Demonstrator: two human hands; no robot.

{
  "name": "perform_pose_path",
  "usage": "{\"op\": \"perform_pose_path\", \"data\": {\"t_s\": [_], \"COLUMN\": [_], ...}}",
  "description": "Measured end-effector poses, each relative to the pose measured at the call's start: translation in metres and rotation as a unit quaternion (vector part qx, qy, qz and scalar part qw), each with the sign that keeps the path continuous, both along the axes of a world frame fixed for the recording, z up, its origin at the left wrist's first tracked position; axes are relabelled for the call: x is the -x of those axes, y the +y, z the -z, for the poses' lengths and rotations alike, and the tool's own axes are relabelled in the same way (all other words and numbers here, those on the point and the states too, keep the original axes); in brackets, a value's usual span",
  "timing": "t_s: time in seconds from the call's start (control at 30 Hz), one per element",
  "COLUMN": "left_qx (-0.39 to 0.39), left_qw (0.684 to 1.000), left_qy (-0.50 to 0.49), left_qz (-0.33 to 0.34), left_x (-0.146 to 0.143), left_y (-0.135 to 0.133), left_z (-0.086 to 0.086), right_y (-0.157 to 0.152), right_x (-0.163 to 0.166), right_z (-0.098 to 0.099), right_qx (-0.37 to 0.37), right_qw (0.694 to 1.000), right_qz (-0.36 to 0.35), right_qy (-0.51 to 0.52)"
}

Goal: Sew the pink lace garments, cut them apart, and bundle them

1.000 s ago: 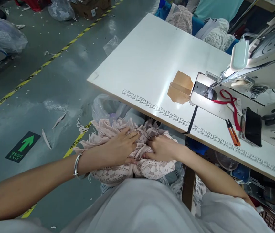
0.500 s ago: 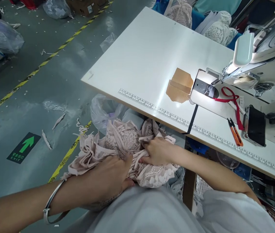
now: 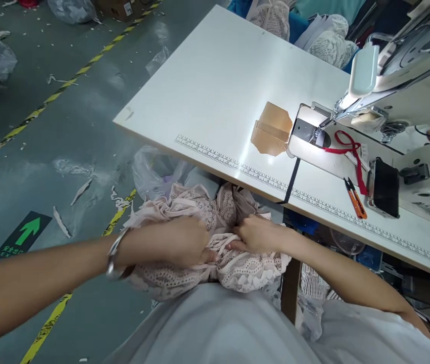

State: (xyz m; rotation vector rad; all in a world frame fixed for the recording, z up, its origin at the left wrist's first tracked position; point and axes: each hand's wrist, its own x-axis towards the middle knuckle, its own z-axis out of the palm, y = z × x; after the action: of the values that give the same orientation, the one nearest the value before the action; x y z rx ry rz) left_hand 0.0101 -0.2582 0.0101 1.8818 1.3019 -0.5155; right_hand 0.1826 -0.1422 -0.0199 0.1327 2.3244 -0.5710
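Pale pink lace bras (image 3: 250, 270) lie bunched together over my lap, below the table's front edge. My left hand (image 3: 184, 240), with a silver bangle at its wrist, is closed on the bras' fabric near the middle of the bundle. To its right, my right hand (image 3: 262, 233) grips the same bundle, thumb pressed on the gathered straps and lace. Both sets of fingertips are partly sunk in the cloth. Cups and folds overlap, so single pieces are hard to tell apart.
A white table (image 3: 207, 91) with a printed ruler carries a sewing machine (image 3: 419, 101), a brown cardboard patch (image 3: 272, 129), red ribbon (image 3: 353, 151) and orange thread snips (image 3: 355, 199). Beneath the table edge hangs a clear plastic bag (image 3: 152, 174). White lace pieces (image 3: 334, 43) lie beyond the table.
My left hand has moved up and slightly right over the bundle, and the bras have spread lower left. My right hand stays on the fabric. The view has shifted slightly.
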Motion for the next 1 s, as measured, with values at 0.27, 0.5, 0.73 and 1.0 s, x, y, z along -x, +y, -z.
{"op": "perform_pose_path", "data": {"t_s": [0.27,0.5,0.73,1.0], "left_qx": [-0.111,-0.129,-0.118,-0.268], "left_qw": [0.993,0.988,0.992,0.955], "left_qy": [0.040,0.034,0.038,0.031], "left_qz": [0.021,0.074,-0.030,0.123], "left_x": [-0.001,0.003,0.002,-0.014], "left_y": [0.044,0.022,0.024,0.003], "left_z": [0.035,0.044,0.048,0.042], "right_y": [0.030,0.031,0.024,0.013], "right_x": [0.007,0.037,0.036,0.019], "right_z": [0.016,0.026,0.028,0.036], "right_qx": [-0.001,0.026,0.005,0.037], "right_qw": [0.999,0.998,0.996,0.954], "right_qz": [0.033,0.060,-0.038,-0.130], "right_qy": [0.009,-0.012,0.081,0.266]}}
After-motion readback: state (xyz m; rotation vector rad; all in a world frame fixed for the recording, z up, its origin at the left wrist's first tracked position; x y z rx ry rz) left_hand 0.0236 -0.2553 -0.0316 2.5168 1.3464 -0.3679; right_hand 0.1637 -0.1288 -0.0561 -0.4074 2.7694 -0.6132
